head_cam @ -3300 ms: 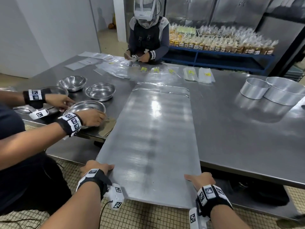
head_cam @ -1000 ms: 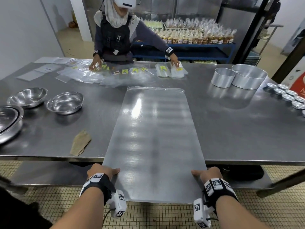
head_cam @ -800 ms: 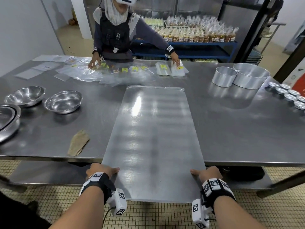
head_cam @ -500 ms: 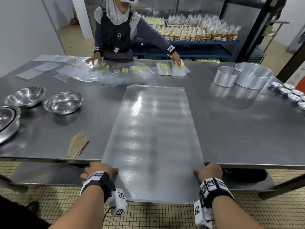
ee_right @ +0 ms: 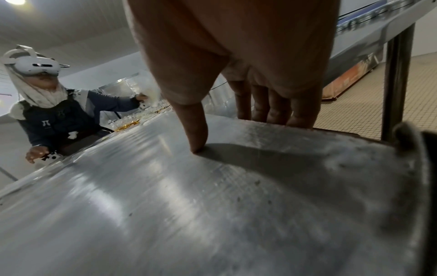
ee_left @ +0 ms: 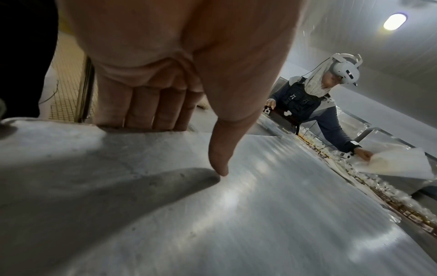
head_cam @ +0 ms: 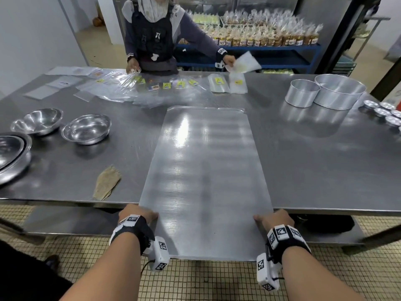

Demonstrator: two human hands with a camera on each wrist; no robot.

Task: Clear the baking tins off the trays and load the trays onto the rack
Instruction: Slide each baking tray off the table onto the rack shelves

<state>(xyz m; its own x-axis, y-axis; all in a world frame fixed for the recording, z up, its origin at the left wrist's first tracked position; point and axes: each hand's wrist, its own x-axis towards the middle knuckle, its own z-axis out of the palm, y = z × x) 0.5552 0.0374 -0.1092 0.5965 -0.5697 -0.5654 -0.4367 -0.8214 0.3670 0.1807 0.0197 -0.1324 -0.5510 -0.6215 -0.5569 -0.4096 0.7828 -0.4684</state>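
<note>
Tray (head_cam: 206, 181): frame centre, bare, near end overhanging the table (head_cam: 314, 159). Left hand (head_cam: 136, 215) and right hand (head_cam: 274, 218) clamp its side edges, thumbs on top, fingers beneath. Advice: lift level, clear the round tins (head_cam: 325, 91) upper right.

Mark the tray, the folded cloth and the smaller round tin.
tray (head_cam: 204, 170), head view, middle of its flat top.
folded cloth (head_cam: 107, 182), head view, its centre.
smaller round tin (head_cam: 302, 95), head view, outer wall.

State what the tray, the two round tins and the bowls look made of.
Tray: dull, brushed light metal, maybe aluminium; fine streaks, soft reflections. Round tins: the same matte silvery metal, thin walls. Bowls: likely polished stainless steel, with sharp mirror-like reflections.
</note>
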